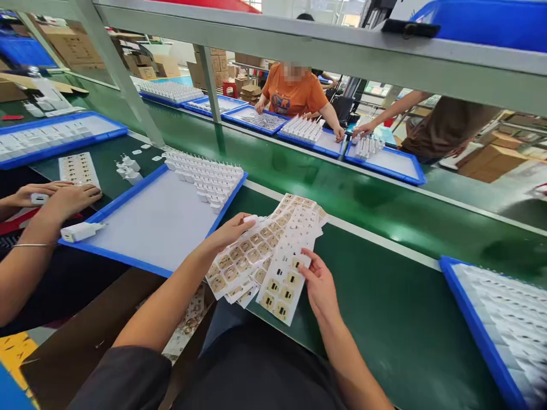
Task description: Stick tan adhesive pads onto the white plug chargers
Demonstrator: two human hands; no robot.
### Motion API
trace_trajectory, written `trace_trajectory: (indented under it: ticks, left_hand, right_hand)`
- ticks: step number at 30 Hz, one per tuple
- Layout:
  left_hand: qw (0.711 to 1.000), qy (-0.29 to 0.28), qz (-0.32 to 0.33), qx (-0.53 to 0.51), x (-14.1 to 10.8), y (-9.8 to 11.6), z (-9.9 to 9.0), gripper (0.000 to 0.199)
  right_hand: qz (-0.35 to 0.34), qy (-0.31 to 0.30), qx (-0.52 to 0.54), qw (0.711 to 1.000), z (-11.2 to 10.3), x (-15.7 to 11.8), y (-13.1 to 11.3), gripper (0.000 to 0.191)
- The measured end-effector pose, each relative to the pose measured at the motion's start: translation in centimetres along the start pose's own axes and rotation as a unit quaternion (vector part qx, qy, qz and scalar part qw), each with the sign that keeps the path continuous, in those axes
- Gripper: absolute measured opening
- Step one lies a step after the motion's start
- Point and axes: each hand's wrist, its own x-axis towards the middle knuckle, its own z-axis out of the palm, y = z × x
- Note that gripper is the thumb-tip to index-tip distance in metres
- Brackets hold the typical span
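Several sticker sheets (252,250) lie fanned in a pile on the green table (367,296), in front of my body. My left hand (233,230) is at the pile's left side, its fingers closed round a small white piece (252,219), partly hidden. On top of the pile, at the right, lies a white sheet (284,285) with tan and black labels on its lower part. My right hand (318,282) is at that sheet's right edge, its fingertips over a label and its fingers apart.
A blue-rimmed tray (149,266) with rows of white adapters (209,176) stands at the left, a filled tray (478,330) at the right. A co-worker's hands (64,199) are far left. Two people work across the belt. A metal shelf beam (299,42) crosses above.
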Motion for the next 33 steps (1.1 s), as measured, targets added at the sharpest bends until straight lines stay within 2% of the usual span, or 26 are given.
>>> trace_trajectory:
  ticks: [4, 9, 12, 18, 22, 25, 27, 30, 33]
  left_hand:
    - [0.993, 0.063, 0.05, 0.081, 0.2, -1.0, -1.3, 0.054]
    - [0.947, 0.103, 0.1, 0.289, 0.5, -0.6, -1.3, 0.04]
    - [0.929, 0.117, 0.097, 0.339, 2.8, 0.6, -0.8, 0.033]
    - [0.903, 0.136, 0.058, 0.403, 9.9, 2.8, 0.2, 0.035]
    - [0.897, 0.138, 0.027, 0.419, 12.0, 3.9, 0.8, 0.039]
    - [0.891, 0.13, -0.001, 0.436, 11.1, 4.3, 1.0, 0.063]
    - [0.885, 0.109, -0.016, 0.451, 9.3, 4.1, 0.9, 0.074]
    - [0.884, 0.027, -0.018, 0.465, 5.1, 2.9, 0.3, 0.071]
    - [0.885, -0.061, -0.002, 0.462, 0.5, 1.4, -0.1, 0.068]
  right_hand:
    - [-0.03, 0.039, -0.01, 0.999, -3.5, -0.2, -0.7, 0.05]
    - [0.046, 0.003, -0.136, 0.99, -8.1, 0.2, 0.6, 0.059]
    - [0.036, 0.002, -0.176, 0.984, -8.7, 0.3, 1.2, 0.06]
    - [0.005, 0.012, -0.235, 0.972, -8.5, 0.2, 1.2, 0.063]
    - [0.001, 0.028, -0.259, 0.966, -8.8, 0.1, 1.4, 0.064]
    - [0.029, 0.0, -0.199, 0.98, -8.6, -0.1, 1.4, 0.067]
    - [0.061, -0.031, -0.145, 0.987, -8.2, -0.4, 1.2, 0.07]
    - [0.109, -0.053, -0.055, 0.991, -6.9, -1.2, 0.6, 0.077]
    - [0.125, -0.034, 0.04, 0.991, -5.2, -1.7, -0.3, 0.088]
